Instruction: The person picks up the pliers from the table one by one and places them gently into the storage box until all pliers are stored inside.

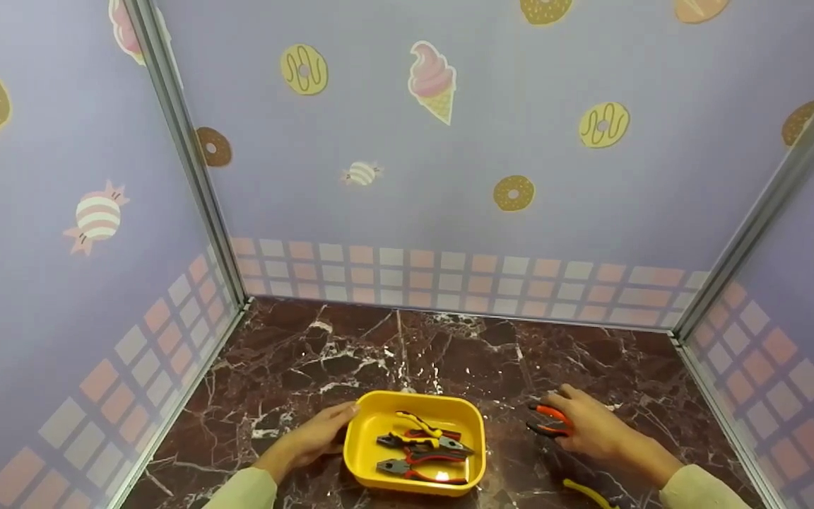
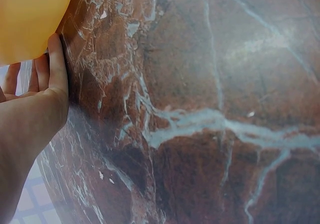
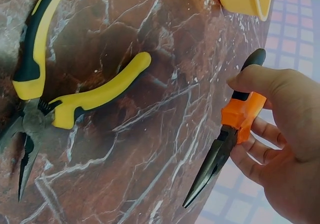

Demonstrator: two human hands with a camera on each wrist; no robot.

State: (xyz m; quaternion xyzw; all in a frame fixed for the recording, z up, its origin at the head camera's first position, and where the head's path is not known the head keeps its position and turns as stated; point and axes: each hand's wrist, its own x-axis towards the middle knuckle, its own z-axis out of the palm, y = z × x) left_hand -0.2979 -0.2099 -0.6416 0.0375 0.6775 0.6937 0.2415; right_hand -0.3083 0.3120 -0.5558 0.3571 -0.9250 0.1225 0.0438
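Observation:
My left hand (image 1: 319,431) rests against the outer left side of a yellow plastic bin (image 1: 474,417); in the left wrist view its fairly straight fingers touch the bin's wall (image 2: 35,23), some tips hidden behind it. Inside the bin lie several pliers, among them yellow-and-black pliers (image 1: 417,441) and red-and-black pliers (image 1: 396,466). To the right of the bin, my right hand (image 1: 594,424) grips long-nose pliers (image 3: 243,114) by their orange-and-black handles. Their dark jaws point away from the palm, down and left in the right wrist view.
Another yellow-and-black pair of long-nose pliers (image 3: 35,119) lies spread on the dark marbled table (image 1: 294,382), partly cut off at the head view's lower edge. Patterned panels (image 1: 449,177) wall the table at the back and both sides, joined by metal posts (image 1: 188,148).

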